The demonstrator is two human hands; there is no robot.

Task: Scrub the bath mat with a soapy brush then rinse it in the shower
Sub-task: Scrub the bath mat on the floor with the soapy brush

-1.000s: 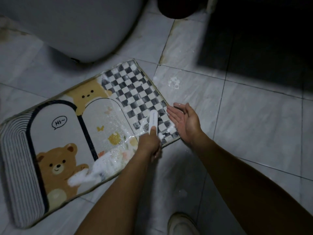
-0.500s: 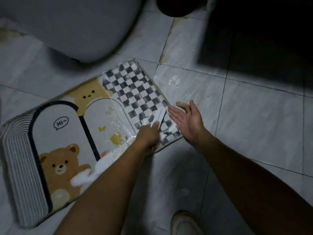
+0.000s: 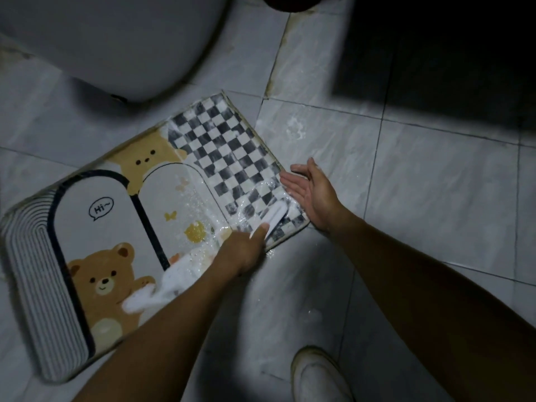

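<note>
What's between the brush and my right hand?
In the head view, only the soapy checkered corner of the mat lies between the brush and the open right hand.

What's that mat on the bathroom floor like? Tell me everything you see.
The bath mat is thin, rectangular printed fabric lying flat and askew on the tiled floor, near the toilet. It shows two cartoon bears, dark-outlined arches, a "Hi~" bubble, a striped end and a black-and-white checkered end. Suds and wetness cover its near edge and checkered part, where the white brush in the left hand presses. The right hand lies open beside that corner.
</note>
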